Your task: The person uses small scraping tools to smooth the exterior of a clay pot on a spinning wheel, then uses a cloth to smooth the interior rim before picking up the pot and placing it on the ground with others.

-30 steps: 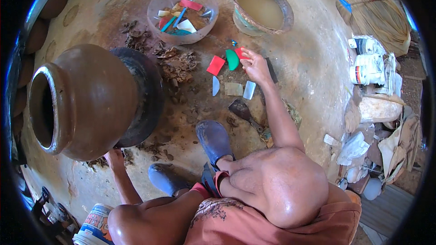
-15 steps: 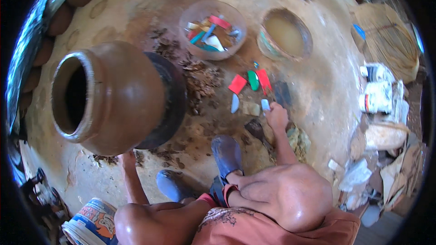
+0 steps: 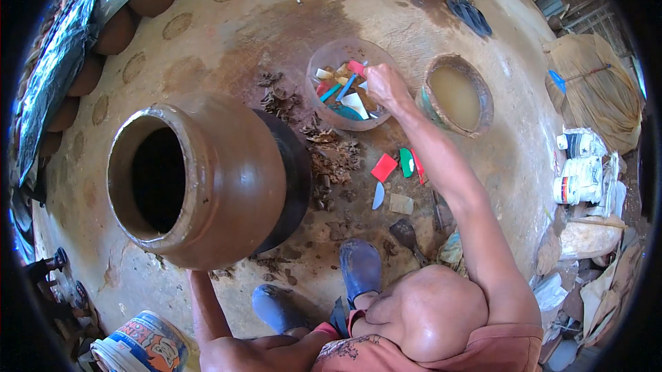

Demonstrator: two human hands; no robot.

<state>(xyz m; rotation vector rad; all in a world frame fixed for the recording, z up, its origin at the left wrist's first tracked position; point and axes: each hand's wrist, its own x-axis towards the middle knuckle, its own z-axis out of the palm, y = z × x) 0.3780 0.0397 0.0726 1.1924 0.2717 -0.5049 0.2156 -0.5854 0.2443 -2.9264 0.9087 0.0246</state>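
Now, right hand [image 3: 386, 87]: reaching over the right rim of the translucent bowl [image 3: 312, 75], having just left the floor pieces; its fingers are curling beside a red strip [image 3: 356, 68] — I cannot tell whether they are gripping anything.
Bowl: holding mixed coloured scraps, standing near the bucket [image 3: 487, 106] of cloudy water.
Floor pieces: red square [image 3: 384, 167], green piece [image 3: 406, 162], pale half-moon [image 3: 378, 195] and tan rectangle [image 3: 401, 204] are lying together; the pale piece beside the tan one is no longer showing, so the work is now centring on the bowl.
Left forearm [image 3: 209, 306]: running up toward the pot; that hand is hiding behind it — open or closed, I cannot tell.
Pot [image 3: 238, 186]: resting on a dark round base [image 3: 295, 175], left of the clay scraps [image 3: 338, 158].
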